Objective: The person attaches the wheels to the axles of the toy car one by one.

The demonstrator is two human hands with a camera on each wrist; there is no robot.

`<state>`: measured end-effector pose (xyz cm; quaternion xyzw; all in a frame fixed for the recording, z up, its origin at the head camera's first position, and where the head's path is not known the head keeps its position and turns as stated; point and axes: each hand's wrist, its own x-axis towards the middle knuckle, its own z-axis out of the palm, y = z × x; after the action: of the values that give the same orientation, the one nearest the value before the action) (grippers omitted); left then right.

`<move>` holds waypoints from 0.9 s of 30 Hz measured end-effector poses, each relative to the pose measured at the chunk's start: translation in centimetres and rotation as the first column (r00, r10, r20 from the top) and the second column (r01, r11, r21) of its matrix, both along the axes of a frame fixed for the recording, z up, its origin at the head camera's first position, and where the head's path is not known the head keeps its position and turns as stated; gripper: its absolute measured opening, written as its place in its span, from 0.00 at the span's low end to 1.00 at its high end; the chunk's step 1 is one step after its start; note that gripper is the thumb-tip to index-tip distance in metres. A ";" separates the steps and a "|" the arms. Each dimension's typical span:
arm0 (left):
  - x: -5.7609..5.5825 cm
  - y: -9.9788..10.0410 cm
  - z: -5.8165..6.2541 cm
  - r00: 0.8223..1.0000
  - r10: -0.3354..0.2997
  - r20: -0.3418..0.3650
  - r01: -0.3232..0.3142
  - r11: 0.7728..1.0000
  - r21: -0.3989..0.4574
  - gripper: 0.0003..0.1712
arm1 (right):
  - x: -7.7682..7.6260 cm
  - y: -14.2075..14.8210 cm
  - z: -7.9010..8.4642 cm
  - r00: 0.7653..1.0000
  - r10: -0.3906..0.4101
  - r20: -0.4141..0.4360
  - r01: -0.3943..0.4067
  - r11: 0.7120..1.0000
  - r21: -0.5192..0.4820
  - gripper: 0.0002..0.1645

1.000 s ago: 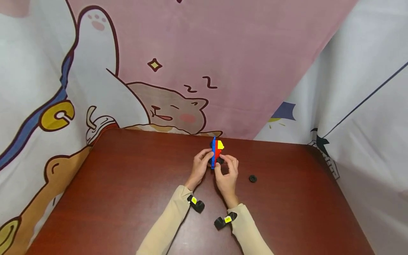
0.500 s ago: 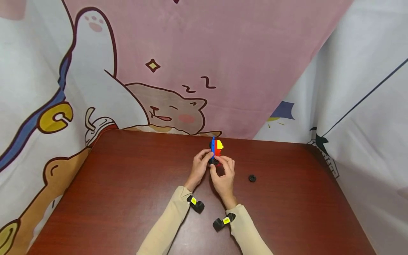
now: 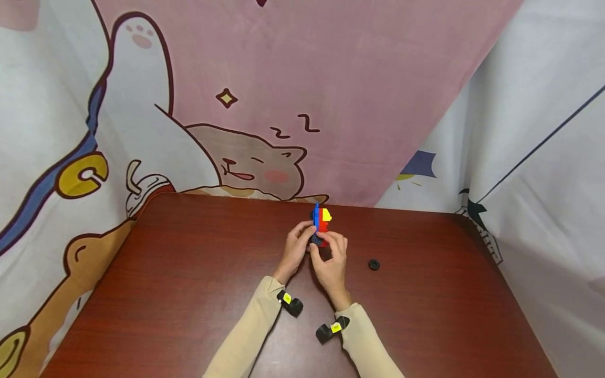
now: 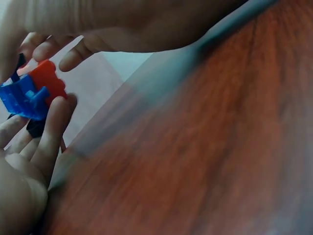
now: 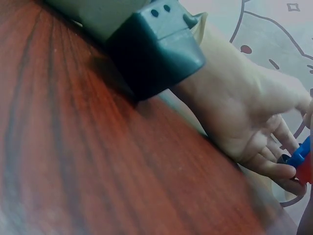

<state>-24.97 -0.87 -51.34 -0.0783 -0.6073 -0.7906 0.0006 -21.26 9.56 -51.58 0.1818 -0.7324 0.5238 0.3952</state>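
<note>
Upright in the head view stands a toy car (image 3: 323, 216) with a blue base and a red and yellow body. My left hand (image 3: 295, 251) grips its base from the left, thumb on the near face. From the right, my right hand (image 3: 332, 265) pinches a black wheel (image 3: 315, 239) between thumb and forefinger, at the lower part of the base. In the left wrist view the car's blue and red side (image 4: 36, 95) shows among the fingers of both hands. Only a blue and red bit of the car (image 5: 302, 159) appears in the right wrist view.
A loose black wheel (image 3: 374, 264) lies on the brown table (image 3: 198, 273), right of my right hand. Behind the table's far edge hangs a printed cloth (image 3: 359, 105). Each wrist carries a black camera.
My right hand has moved a little left, bringing the wheel from beside the red body onto the blue base. The car has turned slightly in my left hand, and the loose wheel stays put.
</note>
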 end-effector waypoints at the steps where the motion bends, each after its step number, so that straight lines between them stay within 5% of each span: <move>1: 0.0 -0.1 0.0 1.000 -0.030 0.000 0.030 1.000 0.008 0.18 | 0.0 0.0 0.0 1.000 -0.001 0.004 0.001 1.000 -0.004 0.22; 8: 0.1 -0.8 0.4 0.970 -0.240 -0.030 0.240 0.970 -0.026 0.26 | -0.1 0.1 -0.3 1.000 -0.013 0.028 0.014 1.000 -0.026 0.19; 17: 0.0 -0.8 0.1 0.968 -0.244 -0.058 0.242 0.970 -0.027 0.29 | -0.1 0.3 -0.5 0.997 0.026 0.076 -0.018 0.995 -0.096 0.06; 20: -0.2 -0.8 -0.7 0.964 -0.260 -0.060 0.259 0.966 -0.020 0.29 | 0.1 0.2 -0.5 0.989 0.026 0.146 -0.005 0.990 -0.141 0.10; 24: -1.0 -0.6 -2.2 0.960 -0.272 -0.065 0.272 0.962 -0.002 0.29 | 0.0 0.3 -0.9 0.955 0.076 0.288 -0.006 0.971 -0.238 0.24; 27: -1.3 -0.5 -2.8 0.956 -0.289 -0.056 0.291 0.956 0.032 0.29 | -0.6 0.6 -2.0 0.897 0.121 0.424 0.003 0.960 -0.281 0.30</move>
<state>-26.30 -1.41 -54.18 -0.1865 -0.5730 -0.7920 -0.0983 -21.90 10.20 -53.60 0.0252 -0.7165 0.6596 0.2258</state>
